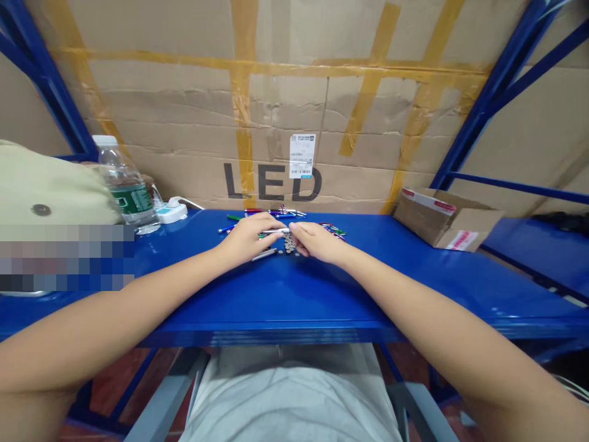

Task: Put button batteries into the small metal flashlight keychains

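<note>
My left hand (251, 237) is closed round a slim silver-white pen-like stick (276, 231), which points to the right. At the stick's right end, my right hand (316, 242) has its thumb and fingers pinched together; whatever lies between them is too small to make out. Just below and between both hands lies a small heap of round silver discs (288, 243). A silver pen (264, 255) rests on the table beneath my left hand. Coloured pens (288, 215) lie behind the hands, and more pens (335, 231) are partly hidden beyond my right hand.
The blue table (276, 294) ends close to my lap. On the left stand a water bottle (126, 190), a white power strip (172, 212) and a pale bag (50, 184). An open cardboard box (427, 218) is at the right. Behind rises a large taped cardboard sheet (184, 135).
</note>
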Available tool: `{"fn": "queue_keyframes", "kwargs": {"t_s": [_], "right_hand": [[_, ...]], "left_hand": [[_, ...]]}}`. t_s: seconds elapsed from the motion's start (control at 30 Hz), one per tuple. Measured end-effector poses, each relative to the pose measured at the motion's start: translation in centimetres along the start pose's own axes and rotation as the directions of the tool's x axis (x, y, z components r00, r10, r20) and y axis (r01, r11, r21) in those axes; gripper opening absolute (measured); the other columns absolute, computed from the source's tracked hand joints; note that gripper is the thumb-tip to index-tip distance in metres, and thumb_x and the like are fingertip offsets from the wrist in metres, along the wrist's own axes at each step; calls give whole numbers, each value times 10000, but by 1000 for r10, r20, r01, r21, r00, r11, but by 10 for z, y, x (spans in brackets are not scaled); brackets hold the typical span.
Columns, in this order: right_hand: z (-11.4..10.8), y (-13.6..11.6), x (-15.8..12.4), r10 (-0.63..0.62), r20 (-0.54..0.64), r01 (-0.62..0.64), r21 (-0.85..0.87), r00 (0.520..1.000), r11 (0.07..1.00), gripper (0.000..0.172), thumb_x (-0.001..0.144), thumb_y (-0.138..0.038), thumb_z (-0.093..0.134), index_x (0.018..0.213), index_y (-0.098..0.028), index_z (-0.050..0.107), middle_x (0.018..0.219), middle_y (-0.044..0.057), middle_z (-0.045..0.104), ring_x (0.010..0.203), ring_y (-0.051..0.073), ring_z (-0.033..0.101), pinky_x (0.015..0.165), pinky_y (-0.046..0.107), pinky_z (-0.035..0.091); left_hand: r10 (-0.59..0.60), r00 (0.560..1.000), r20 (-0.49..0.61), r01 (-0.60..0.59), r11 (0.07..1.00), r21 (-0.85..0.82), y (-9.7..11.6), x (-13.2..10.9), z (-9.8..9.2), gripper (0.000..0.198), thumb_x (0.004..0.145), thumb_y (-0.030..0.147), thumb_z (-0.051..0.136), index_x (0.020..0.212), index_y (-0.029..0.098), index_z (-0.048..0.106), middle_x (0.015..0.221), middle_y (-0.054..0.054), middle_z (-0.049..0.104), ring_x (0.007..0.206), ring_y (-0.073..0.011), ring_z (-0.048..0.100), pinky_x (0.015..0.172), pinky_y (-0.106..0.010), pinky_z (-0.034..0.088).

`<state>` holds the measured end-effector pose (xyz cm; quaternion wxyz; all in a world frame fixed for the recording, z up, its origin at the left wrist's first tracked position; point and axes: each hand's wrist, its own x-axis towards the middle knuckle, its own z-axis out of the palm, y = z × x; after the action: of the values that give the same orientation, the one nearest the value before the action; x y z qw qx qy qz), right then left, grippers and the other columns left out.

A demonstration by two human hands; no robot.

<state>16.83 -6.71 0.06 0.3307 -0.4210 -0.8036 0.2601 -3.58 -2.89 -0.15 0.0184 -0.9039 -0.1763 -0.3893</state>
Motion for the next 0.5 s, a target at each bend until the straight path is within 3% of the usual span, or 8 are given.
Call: {"fn": "queue_keyframes", "kwargs": {"t_s": [0.1, 0.3, 0.4, 0.5], "right_hand": [[3, 3, 2, 47, 47, -52, 124, 998, 991, 500, 973, -547, 293, 669, -190, 469, 435, -57, 458, 397, 83, 378, 486, 226, 339], [8, 1, 2, 107, -34, -92, 296, 994, 951, 471, 981, -484, 347, 625, -193, 451, 384, -60, 416, 362, 73, 345, 430, 211, 291], [10, -1, 2, 144, -1, -130, 423, 990, 897, 456, 984, -471, 339, 635, -195, 442, 381, -63, 397, 350, 73, 308, 401, 206, 251], [11, -4, 2, 214, 110, -238, 573, 971, 784, 437, 997, -462, 265, 668, -210, 406, 382, -82, 344, 339, 76, 218, 386, 206, 207]], "left_hand": [[-47, 999, -10, 47, 998, -45, 2, -1, 4, 229, 906, 284, 551, 1020, 165, 710, 933, -68, 700, 860, -165, 632, 795, -276, 487], [-164, 986, -26, 161, 983, -93, 9, 2, 7, 195, 898, 283, 565, 949, 167, 714, 879, -51, 693, 804, -157, 626, 747, -268, 484], [-37, 999, -38, 38, 999, 27, 10, 3, 5, 219, 924, 271, 522, 988, 157, 697, 899, -73, 682, 829, -169, 618, 757, -283, 473], [107, 994, -37, -96, 969, 227, 9, 4, 1, 256, 950, 285, 477, 1034, 164, 686, 924, -91, 679, 839, -185, 609, 752, -306, 454]]}}
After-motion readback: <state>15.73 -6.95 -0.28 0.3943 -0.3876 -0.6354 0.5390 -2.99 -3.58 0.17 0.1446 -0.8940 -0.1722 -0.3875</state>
